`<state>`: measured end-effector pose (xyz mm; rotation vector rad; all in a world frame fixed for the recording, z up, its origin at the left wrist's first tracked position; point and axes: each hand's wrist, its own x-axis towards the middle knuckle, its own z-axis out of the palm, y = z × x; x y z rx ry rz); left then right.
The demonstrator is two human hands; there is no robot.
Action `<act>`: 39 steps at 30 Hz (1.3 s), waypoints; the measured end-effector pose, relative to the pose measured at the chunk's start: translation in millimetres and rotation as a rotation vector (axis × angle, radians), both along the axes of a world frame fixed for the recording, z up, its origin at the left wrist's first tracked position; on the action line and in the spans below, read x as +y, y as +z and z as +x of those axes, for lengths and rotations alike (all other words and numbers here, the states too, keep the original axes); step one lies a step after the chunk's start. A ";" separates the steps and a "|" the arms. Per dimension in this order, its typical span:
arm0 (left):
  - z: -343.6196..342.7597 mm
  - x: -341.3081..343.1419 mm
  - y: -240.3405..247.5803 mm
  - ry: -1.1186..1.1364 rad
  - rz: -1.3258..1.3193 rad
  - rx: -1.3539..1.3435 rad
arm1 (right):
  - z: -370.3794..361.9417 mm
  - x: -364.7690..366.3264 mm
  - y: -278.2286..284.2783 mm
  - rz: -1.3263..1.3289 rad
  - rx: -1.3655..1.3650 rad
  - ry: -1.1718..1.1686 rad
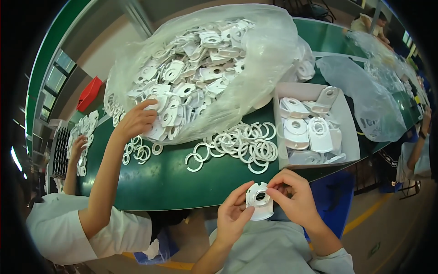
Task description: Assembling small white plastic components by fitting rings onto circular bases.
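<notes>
In front of my body, just off the table's near edge, I hold a white plastic housing [263, 212] with a round hole and a raised ring at its upper end. My left hand [233, 213] grips its left side, thumb on the front face. My right hand [294, 197] pinches the upper right rim by the ring; whether a loose piece is between those fingertips I cannot make out. Beyond my hands lies a pile of white split rings [244, 142]. A white box [319, 163] holding several similar white housings [321, 134] stands right of the rings.
A large clear plastic bag [269, 41] full of white parts covers the far table. At left, a co-worker's hand [137, 119] reaches into it. Smaller rings [137, 150] lie near that arm. Another plastic bag [365, 100] is at right, a blue bin [335, 205] below the table.
</notes>
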<state>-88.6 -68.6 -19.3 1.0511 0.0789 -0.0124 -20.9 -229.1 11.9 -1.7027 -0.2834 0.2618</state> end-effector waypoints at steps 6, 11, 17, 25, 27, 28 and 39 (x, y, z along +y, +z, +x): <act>-1.1 9.0 -12.6 0.141 0.093 0.033 | -3.5 2.6 -2.2 0.282 0.085 -0.020; 6.7 16.1 -5.4 0.177 -0.035 0.088 | 1.0 4.5 -15.8 0.562 0.170 0.099; 3.9 8.7 -16.1 -0.128 -0.443 -0.072 | -0.6 29.6 -28.5 0.463 0.330 0.200; 8.3 15.1 -16.3 -0.076 -0.825 0.227 | -3.5 34.3 -25.9 0.349 0.248 0.251; 7.7 15.5 -23.1 -0.059 -0.898 0.257 | -3.2 38.0 -16.9 0.174 -0.040 0.222; 3.9 17.0 -35.6 -0.116 -0.987 0.277 | -3.9 40.8 -16.4 0.175 -0.039 0.229; -11.0 3.5 -32.5 0.080 -0.762 0.560 | -7.0 38.1 -20.9 0.410 0.432 0.234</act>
